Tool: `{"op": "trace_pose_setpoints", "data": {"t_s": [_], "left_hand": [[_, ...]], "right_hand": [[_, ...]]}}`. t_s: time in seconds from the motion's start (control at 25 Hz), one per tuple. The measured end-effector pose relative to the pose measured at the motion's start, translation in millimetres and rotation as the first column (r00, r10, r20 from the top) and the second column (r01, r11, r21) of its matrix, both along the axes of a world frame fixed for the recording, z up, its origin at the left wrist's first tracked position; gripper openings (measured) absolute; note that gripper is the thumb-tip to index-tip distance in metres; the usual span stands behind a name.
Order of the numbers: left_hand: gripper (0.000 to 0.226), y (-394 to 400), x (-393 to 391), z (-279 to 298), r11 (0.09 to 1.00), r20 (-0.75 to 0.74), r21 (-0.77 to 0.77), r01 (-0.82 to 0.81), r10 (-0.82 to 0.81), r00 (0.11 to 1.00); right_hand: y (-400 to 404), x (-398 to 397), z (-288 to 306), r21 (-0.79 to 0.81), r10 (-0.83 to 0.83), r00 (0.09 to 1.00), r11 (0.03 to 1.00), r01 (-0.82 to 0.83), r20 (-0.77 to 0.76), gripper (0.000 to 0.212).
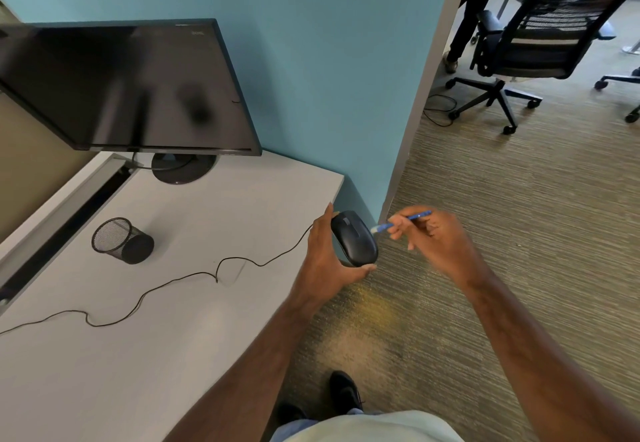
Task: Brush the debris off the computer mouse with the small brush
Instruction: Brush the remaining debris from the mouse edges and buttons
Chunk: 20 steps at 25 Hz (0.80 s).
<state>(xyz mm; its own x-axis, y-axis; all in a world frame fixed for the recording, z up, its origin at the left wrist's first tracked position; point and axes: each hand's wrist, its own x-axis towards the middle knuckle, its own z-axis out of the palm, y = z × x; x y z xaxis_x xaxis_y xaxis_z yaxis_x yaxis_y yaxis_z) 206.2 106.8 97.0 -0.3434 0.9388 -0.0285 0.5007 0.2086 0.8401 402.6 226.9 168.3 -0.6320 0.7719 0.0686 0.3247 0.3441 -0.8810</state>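
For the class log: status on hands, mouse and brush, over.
Left hand holds mouse off desk. Right hand pinches brush, bristles beside mouse. Nothing blocking.

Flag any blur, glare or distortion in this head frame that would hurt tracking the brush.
Head view: the right hand and the small blue brush are motion-blurred, bristle tip smeared; the left hand and mouse are sharper. Wide-angle bending curves the desk edge and wall corner. The dark monitor shows soft reflections, no harsh glare.
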Motion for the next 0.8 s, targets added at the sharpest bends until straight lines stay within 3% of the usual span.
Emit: {"op": "trace_pose_setpoints", "data": {"t_s": [0.12,0.32,0.56,0.8], "left_hand": [[0.128,0,6,0,1.000,-0.024,0.026,0.014,-0.013,1.000],[0.117,-1,6,9,0.997,-0.048,0.070,-0.024,0.028,0.998],[0.135,-4,-2,10,0.997,0.006,0.015,-0.077,0.077,0.997],[0.137,-3,4,12,0.997,-0.017,-0.019,-0.073,0.072,0.997]], "right_hand": [[-8,-22,4,0.063,0.047,0.999,0.997,-0.046,-0.001,0.013],[-16,-41,2,0.150,0.144,0.980,0.975,-0.164,0.138,0.018],[-14,-18,-1,0.170,0.193,0.922,0.950,-0.261,0.336,0.022],[-19,-12,12,0.163,0.058,0.988,0.983,-0.081,0.145,0.016]]}}
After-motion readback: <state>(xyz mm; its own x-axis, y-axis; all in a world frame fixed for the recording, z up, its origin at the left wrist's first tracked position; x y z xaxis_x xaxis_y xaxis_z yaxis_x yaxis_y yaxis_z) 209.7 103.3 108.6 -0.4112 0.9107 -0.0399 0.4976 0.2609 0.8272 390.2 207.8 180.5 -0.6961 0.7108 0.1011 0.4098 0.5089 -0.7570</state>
